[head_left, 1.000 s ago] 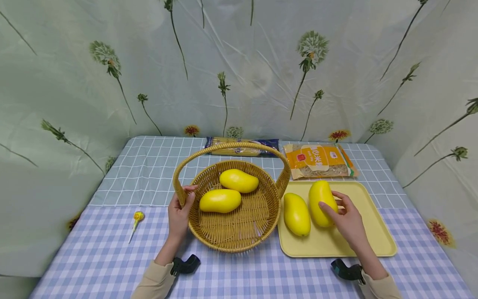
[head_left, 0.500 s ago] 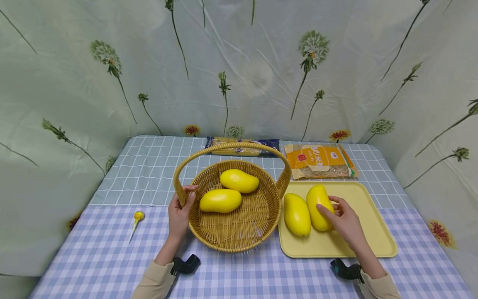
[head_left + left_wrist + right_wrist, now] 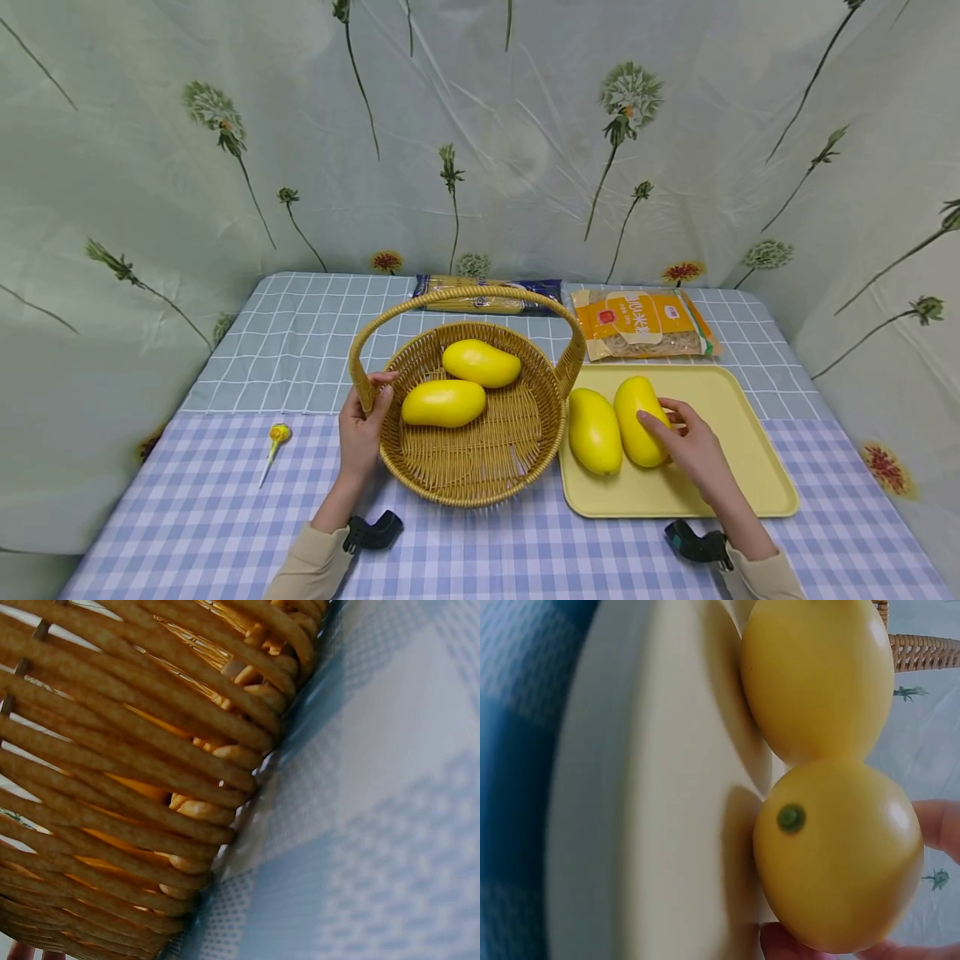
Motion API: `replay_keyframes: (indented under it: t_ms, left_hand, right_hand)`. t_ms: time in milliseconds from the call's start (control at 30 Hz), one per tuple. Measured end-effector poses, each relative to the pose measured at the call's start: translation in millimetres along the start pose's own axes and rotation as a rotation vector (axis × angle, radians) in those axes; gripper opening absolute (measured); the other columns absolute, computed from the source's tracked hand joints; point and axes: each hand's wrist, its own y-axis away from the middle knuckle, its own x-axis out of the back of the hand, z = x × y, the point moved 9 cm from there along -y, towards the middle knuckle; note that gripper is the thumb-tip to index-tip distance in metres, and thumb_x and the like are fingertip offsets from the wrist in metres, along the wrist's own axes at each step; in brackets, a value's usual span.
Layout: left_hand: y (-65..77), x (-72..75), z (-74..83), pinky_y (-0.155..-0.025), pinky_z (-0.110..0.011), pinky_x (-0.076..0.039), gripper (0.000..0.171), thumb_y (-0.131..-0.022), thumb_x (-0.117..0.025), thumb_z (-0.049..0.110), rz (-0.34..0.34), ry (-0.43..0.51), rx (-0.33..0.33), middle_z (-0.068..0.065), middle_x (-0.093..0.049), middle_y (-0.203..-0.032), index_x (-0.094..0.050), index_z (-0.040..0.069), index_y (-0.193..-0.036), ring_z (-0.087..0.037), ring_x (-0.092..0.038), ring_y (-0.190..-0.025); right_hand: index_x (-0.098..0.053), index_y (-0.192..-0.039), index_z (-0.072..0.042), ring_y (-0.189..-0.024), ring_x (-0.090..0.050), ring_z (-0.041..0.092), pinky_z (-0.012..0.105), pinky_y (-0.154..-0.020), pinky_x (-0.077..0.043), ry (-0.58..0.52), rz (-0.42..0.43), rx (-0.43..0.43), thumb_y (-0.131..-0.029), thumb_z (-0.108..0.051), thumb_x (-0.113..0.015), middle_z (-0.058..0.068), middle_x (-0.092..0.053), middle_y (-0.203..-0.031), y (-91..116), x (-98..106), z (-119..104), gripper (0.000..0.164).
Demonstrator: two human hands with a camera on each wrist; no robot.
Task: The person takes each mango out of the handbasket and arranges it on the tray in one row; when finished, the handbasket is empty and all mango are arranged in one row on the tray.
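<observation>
One lollipop [image 3: 275, 450] lies at the left on the gingham cloth [image 3: 217, 517], where it was a second ago. Next comes the left hand [image 3: 362, 429], likewise unmoved: thumb and half-curled fingers grip the one wicker basket [image 3: 491, 458] at the left foot of its handle. Two of four mangoes lie in the basket, close together: a front mango [image 3: 443, 403] and a rear mango [image 3: 482, 363]. Behind it is one spaghetti packet [image 3: 491, 302].

To the right, one yellow tray [image 3: 723, 383] bears the other two. The left-hand tray mango [image 3: 596, 431] has scarcely changed place; the held mango [image 3: 634, 435] has shifted nearer the person and leftward, and the right wrist view shows the pair touching. The right hand [image 3: 693, 446], opened about as wide as the fruit, grasps it between thumb and fingers. One orange noodle bag [image 3: 641, 323] lies behind the tray.
</observation>
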Motion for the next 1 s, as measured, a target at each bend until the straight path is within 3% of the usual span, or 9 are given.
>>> replay_keyframes:
  t_ms: [467,800,1000]
  left_hand:
    - [0.2,-0.7,2.7,-0.096,-0.026,-0.037,0.017,-0.094,-0.05,-0.007,-0.003,0.0,-0.026,-0.023,-0.062,-0.107,-0.055,-0.013,-0.109,-0.022,-0.052,-0.111]
    - [0.3,-0.8,1.8,-0.096,-0.026,-0.037,0.017,-0.094,-0.05,-0.008,-0.007,-0.014,-0.033,-0.026,-0.061,-0.107,-0.055,-0.014,-0.109,-0.023,-0.052,-0.111]
    - [-0.3,0.3,1.2,-0.097,-0.027,-0.037,0.018,-0.094,-0.05,-0.007,-0.005,-0.015,-0.029,-0.021,-0.063,-0.108,-0.056,-0.013,-0.11,-0.025,-0.053,-0.111]
  right_hand:
    - [-0.04,-0.138,-0.001,-0.082,-0.049,0.024,0.026,-0.059,-0.047,-0.03,0.022,0.004,-0.091,-0.054,-0.054,0.019,-0.048,-0.114,0.0,0.0,1.6,0.072]
    - [-0.039,-0.139,-0.001,-0.09,-0.051,0.028,0.025,-0.059,-0.048,-0.019,0.039,-0.001,-0.092,-0.056,-0.05,0.023,-0.048,-0.12,3.0,0.4,3.5,0.073]
    - [-0.037,-0.141,-0.002,-0.091,-0.052,0.029,0.026,-0.059,-0.049,-0.032,0.066,0.024,-0.094,-0.053,-0.048,0.025,-0.049,-0.125,5.3,4.9,2.2,0.07]
